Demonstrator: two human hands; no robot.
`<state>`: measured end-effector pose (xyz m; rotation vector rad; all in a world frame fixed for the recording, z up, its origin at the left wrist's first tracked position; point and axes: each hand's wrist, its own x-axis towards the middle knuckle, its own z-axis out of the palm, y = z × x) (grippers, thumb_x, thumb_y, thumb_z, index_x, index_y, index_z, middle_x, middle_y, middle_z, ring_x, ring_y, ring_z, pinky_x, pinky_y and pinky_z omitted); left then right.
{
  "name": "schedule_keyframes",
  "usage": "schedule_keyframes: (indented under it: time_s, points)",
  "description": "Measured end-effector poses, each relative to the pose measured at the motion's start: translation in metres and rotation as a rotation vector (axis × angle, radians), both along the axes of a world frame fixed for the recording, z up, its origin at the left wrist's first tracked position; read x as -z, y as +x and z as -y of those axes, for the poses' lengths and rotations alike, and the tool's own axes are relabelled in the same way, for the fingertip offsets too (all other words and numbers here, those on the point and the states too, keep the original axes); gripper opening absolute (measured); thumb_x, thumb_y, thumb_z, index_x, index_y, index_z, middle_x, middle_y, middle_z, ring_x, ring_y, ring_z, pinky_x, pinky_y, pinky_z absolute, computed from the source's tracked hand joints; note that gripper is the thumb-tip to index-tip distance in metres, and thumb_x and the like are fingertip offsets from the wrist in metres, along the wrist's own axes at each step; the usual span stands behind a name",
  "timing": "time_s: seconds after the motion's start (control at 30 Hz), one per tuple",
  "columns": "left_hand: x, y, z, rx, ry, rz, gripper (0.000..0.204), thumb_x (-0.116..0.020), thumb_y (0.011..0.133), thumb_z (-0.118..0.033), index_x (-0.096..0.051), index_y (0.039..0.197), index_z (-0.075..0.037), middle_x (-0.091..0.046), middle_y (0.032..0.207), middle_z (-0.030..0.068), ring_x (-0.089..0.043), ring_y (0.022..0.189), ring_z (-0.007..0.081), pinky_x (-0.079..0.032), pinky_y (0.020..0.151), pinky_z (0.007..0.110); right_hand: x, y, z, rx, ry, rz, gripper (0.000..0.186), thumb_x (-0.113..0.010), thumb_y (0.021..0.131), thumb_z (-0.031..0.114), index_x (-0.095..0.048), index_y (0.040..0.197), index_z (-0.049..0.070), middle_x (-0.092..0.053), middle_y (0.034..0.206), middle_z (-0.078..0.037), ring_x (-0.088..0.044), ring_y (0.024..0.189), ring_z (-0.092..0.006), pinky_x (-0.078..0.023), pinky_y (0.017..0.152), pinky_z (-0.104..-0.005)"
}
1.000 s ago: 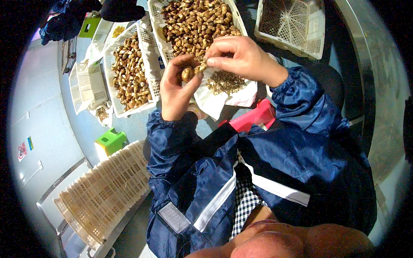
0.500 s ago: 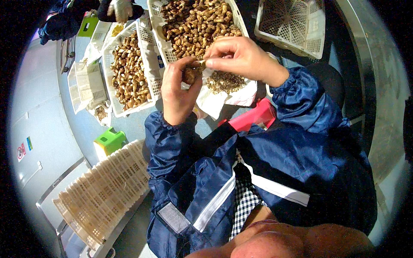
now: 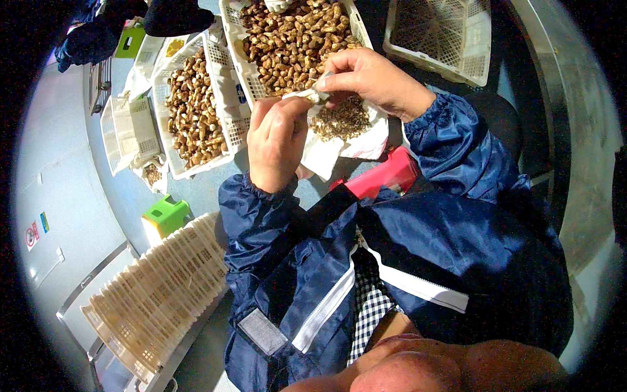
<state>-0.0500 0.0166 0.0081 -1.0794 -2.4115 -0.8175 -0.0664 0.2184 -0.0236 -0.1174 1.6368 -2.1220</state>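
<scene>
My left hand (image 3: 277, 140) is closed around a mushroom, its pale stem (image 3: 315, 97) sticking out past my fingertips; the cap is hidden behind the fingers. My right hand (image 3: 375, 81) pinches at that stem from the right; a small greyish thing shows at its fingertips, too small to name. Both hands are above the near edge of a white crate (image 3: 243, 49) heaped with brown mushrooms (image 3: 297, 49). Just below them, dark trimmings (image 3: 341, 120) lie in a pile on a white cloth or bag (image 3: 320, 157).
A second crate (image 3: 225, 98) of mushrooms stands to the left, beside a smaller white basket (image 3: 124, 140). An open crate (image 3: 467, 42) is at the far right. Stacked crates (image 3: 157, 287), a green stool (image 3: 166, 214) and a red object (image 3: 385, 176) are nearer. A co-worker's gloved hand (image 3: 277, 5) reaches over the mushrooms.
My left hand has turned, so the mushroom's pale stem now shows instead of its brown cap. My right hand has lowered its fingertips slightly. The co-worker's gloved hand has moved right, over the large crate.
</scene>
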Motion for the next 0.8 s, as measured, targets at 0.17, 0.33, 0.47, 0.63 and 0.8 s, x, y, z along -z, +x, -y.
schedule_keyframes:
  time_s: [0.17, 0.33, 0.47, 0.63, 0.8]
  points:
    - [0.000, -0.002, -0.001, 0.041, 0.011, -0.026, 0.036, -0.069, 0.065, 0.008, -0.060, 0.095, -0.008, -0.066, 0.092, 0.0059, -0.060, 0.083, 0.0273, -0.050, 0.071, 0.035, 0.002, 0.000, -0.005, -0.066, 0.063, -0.119, 0.015, -0.066, 0.087, 0.015, -0.061, 0.079, 0.003, -0.063, 0.079, -0.002, -0.062, 0.072, -0.0105, -0.053, 0.068, -0.0252]
    - [0.004, 0.006, 0.014, -0.088, 0.296, 0.610, 0.031, -0.071, 0.073, 0.005, -0.059, 0.100, -0.005, -0.063, 0.099, 0.0081, -0.059, 0.087, 0.0174, -0.048, 0.075, 0.029, -0.002, 0.001, -0.002, -0.008, -0.261, 0.176, 0.015, -0.066, 0.085, 0.013, -0.062, 0.076, 0.002, -0.064, 0.077, -0.006, -0.064, 0.071, -0.0148, -0.058, 0.067, -0.0310]
    - [0.004, 0.007, 0.009, -0.067, 0.723, 1.062, 0.031, -0.069, 0.078, 0.003, -0.056, 0.107, 0.000, -0.060, 0.105, 0.0067, -0.057, 0.093, 0.0127, -0.046, 0.084, 0.026, -0.008, 0.004, -0.005, -0.012, -0.200, 0.032, 0.016, -0.065, 0.087, 0.015, -0.062, 0.079, 0.002, -0.064, 0.081, -0.004, -0.061, 0.075, -0.0111, -0.053, 0.069, -0.0266]
    - [0.017, 0.005, 0.011, -0.043, 0.895, 1.214, 0.030, -0.066, 0.080, 0.003, -0.056, 0.108, -0.001, -0.061, 0.101, 0.0045, -0.057, 0.090, 0.0116, -0.046, 0.081, 0.025, -0.012, 0.005, -0.004, -0.030, 0.148, -0.362, 0.015, -0.064, 0.089, 0.016, -0.062, 0.083, 0.002, -0.062, 0.087, -0.001, -0.055, 0.079, -0.0062, -0.044, 0.071, -0.0216]
    - [0.026, 0.004, 0.013, -0.014, 0.930, 1.337, 0.027, -0.065, 0.082, 0.000, -0.056, 0.107, -0.001, -0.061, 0.094, 0.0043, -0.056, 0.079, 0.0114, -0.045, 0.070, 0.024, -0.011, 0.005, -0.002, -0.001, 0.259, -0.456, 0.015, -0.065, 0.089, 0.016, -0.063, 0.084, 0.001, -0.063, 0.084, -0.001, -0.056, 0.075, -0.0064, -0.046, 0.068, -0.0224]
